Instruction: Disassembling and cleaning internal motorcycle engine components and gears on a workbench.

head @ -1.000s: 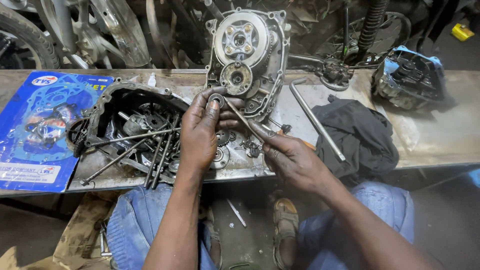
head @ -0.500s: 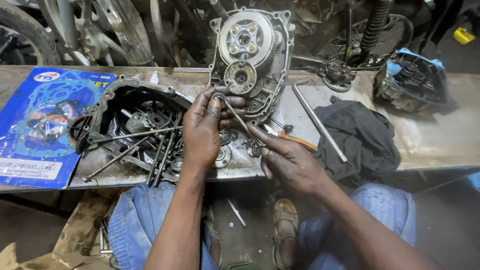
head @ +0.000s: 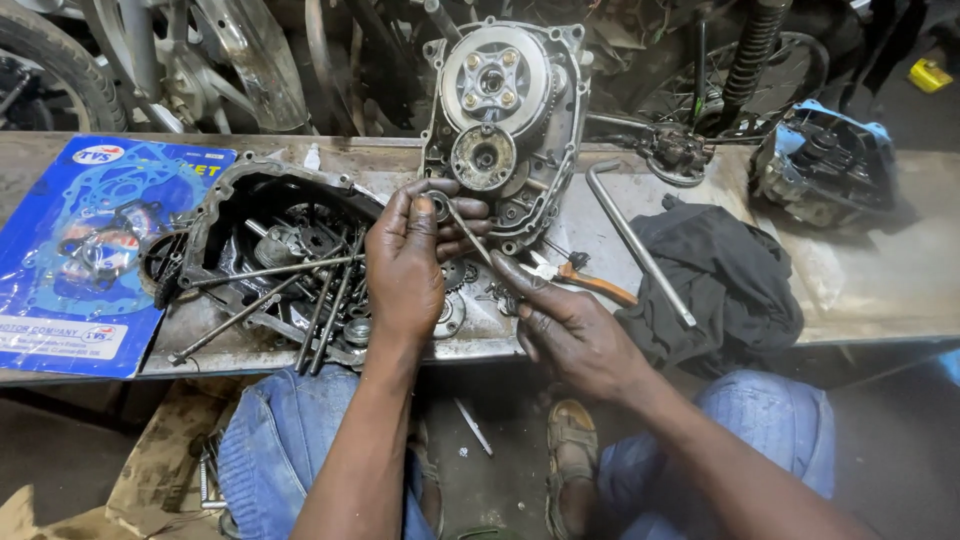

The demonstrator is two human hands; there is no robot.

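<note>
My left hand [head: 408,258] pinches a small round metal part [head: 438,205] just below the upright engine cover with clutch [head: 505,110]. In my right hand [head: 560,320] is a thin metal tool [head: 468,232] whose tip reaches up to that small part. Both hands hover over a greasy tray on the bench, between an open crankcase half [head: 265,230] on the left and a black cloth [head: 715,280] on the right. Several long bolts [head: 320,300] lie across the crankcase.
A blue gasket packet [head: 75,250] lies at the bench's left end. A bent steel rod [head: 635,235] and orange-handled pliers [head: 595,283] rest right of the hands. A blue engine part [head: 825,170] sits far right. Motorcycle wheels stand behind. My knees are below the bench edge.
Both hands stay in place; the right hand has shifted slightly with the thin tool against the small part. Nothing taken up or let go.
</note>
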